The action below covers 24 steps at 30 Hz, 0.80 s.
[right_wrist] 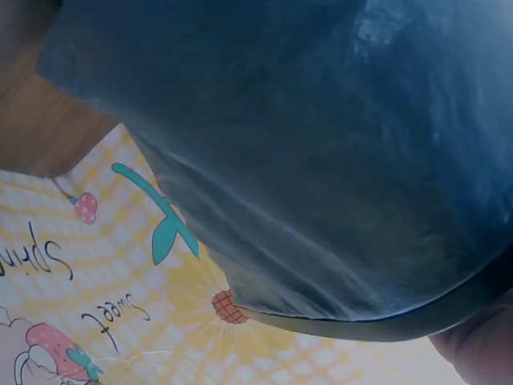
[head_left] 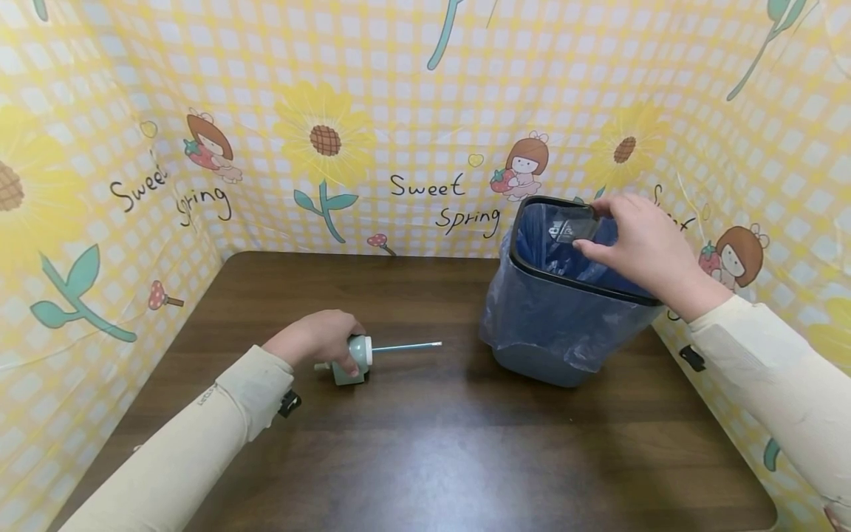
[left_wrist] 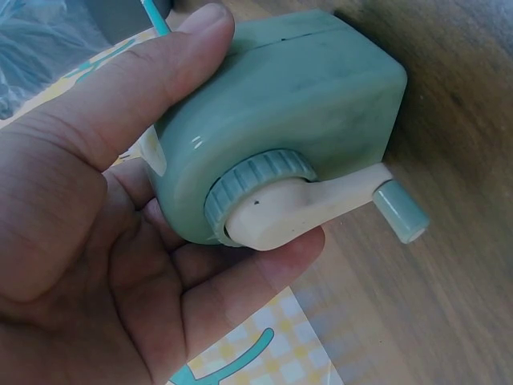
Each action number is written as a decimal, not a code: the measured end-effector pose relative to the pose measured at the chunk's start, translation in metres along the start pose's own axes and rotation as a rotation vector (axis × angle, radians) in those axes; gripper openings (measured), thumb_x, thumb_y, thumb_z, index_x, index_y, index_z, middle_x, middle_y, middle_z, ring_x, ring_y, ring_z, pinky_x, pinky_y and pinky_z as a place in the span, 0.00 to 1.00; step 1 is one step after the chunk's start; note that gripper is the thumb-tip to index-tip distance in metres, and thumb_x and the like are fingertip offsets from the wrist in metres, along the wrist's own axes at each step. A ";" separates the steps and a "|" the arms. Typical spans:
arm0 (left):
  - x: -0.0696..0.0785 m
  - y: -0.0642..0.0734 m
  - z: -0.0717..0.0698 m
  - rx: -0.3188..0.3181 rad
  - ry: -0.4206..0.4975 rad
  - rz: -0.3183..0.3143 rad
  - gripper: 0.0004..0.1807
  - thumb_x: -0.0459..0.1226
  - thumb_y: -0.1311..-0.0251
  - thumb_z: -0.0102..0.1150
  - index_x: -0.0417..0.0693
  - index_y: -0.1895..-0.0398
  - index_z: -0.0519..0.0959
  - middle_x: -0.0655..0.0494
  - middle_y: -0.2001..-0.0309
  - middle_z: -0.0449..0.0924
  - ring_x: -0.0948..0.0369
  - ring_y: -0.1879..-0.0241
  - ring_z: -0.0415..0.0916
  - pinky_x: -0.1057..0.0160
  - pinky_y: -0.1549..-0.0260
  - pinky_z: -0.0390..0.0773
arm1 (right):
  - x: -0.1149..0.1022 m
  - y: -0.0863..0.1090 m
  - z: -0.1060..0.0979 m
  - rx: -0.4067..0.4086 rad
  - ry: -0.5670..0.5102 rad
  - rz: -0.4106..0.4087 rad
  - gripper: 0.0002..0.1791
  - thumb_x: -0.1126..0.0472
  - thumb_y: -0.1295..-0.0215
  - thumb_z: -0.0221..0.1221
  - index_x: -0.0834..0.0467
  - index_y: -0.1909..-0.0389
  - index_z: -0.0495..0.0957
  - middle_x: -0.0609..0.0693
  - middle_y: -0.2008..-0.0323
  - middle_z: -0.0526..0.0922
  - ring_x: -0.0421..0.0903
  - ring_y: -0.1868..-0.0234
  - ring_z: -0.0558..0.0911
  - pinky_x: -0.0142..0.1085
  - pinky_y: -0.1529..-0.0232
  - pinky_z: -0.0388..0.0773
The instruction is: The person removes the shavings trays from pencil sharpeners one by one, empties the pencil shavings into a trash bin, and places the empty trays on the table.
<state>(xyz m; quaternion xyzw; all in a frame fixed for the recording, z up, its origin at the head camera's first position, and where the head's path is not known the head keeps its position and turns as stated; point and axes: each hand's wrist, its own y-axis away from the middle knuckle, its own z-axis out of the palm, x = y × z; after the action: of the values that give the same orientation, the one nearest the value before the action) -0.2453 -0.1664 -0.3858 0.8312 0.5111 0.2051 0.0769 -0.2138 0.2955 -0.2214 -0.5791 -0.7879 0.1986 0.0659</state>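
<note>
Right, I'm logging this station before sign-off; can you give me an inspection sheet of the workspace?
Surface: brown wood-grain table.
Job's things: green crank sharpener with a blue pencil sticking out; clear plastic piece at the mouth of a bag-lined bin.
Clutter: nothing seen.
Hands: left hand grips the sharpener; right hand pinches the clear plastic piece.
Cables: nothing seen.
Surroundings: yellow checked sheeting with printed flowers, behind and at both sides.

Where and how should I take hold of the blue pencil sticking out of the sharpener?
Probably pinch the pencil near its free end, coming from the right, fingers across the shaft. It juts straight out to the right from the sharpener, whose body the left hand grips.
</note>
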 end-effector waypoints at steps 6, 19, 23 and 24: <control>0.000 -0.001 0.000 0.003 0.000 -0.004 0.33 0.49 0.52 0.81 0.46 0.43 0.82 0.55 0.54 0.83 0.57 0.59 0.78 0.53 0.57 0.81 | -0.003 -0.001 0.001 -0.002 -0.064 0.034 0.34 0.46 0.36 0.69 0.63 0.36 0.76 0.64 0.46 0.79 0.61 0.44 0.76 0.60 0.44 0.71; -0.002 -0.001 0.002 0.009 -0.003 0.004 0.32 0.49 0.53 0.81 0.46 0.45 0.83 0.55 0.56 0.83 0.57 0.60 0.78 0.53 0.58 0.81 | -0.002 0.002 0.006 0.023 -0.207 0.098 0.34 0.44 0.35 0.68 0.61 0.37 0.75 0.61 0.45 0.78 0.60 0.44 0.75 0.59 0.44 0.71; -0.002 -0.001 0.003 0.012 -0.010 0.007 0.33 0.49 0.53 0.81 0.46 0.44 0.83 0.55 0.56 0.83 0.57 0.59 0.78 0.53 0.58 0.81 | -0.003 0.003 0.004 0.018 -0.241 0.124 0.35 0.43 0.35 0.67 0.61 0.35 0.75 0.62 0.44 0.78 0.60 0.43 0.77 0.59 0.44 0.72; -0.003 -0.001 0.003 0.013 -0.011 0.007 0.33 0.49 0.53 0.81 0.46 0.44 0.83 0.55 0.56 0.83 0.57 0.59 0.78 0.53 0.58 0.81 | -0.004 0.003 0.004 0.013 -0.250 0.132 0.35 0.43 0.35 0.67 0.61 0.35 0.74 0.62 0.44 0.78 0.60 0.43 0.77 0.59 0.45 0.72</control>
<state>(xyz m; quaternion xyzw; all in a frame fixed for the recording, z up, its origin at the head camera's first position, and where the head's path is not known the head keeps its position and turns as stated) -0.2462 -0.1677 -0.3894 0.8347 0.5088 0.1974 0.0738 -0.2112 0.2920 -0.2258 -0.5999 -0.7489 0.2782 -0.0422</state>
